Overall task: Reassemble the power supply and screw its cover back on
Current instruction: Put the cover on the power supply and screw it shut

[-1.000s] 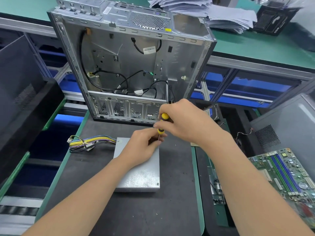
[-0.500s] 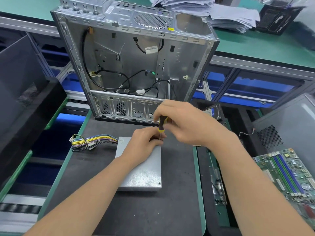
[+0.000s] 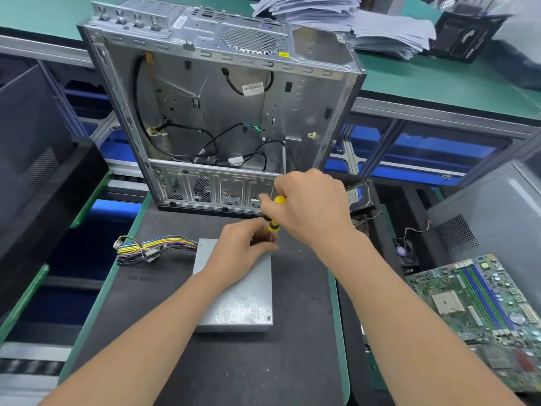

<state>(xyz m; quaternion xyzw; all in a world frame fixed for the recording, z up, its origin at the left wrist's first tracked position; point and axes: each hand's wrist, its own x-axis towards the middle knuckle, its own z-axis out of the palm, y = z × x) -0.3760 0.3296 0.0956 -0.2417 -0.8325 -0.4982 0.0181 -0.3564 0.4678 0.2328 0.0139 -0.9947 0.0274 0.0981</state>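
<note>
Right hand [image 3: 310,206] gripping yellow screwdriver [image 3: 274,219] upright over power supply [image 3: 237,291], left hand [image 3: 243,250] resting on its cover

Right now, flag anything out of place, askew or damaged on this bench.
Nothing looks damaged. The grey metal power supply lies flat on the black mat, cover flush. Only the pile of white papers behind is ragged and splayed.

Open computer case [image 3: 205,112], motherboard at right [image 3: 483,312], paper stack behind [image 3: 351,22], hard drive [image 3: 358,196]
</note>
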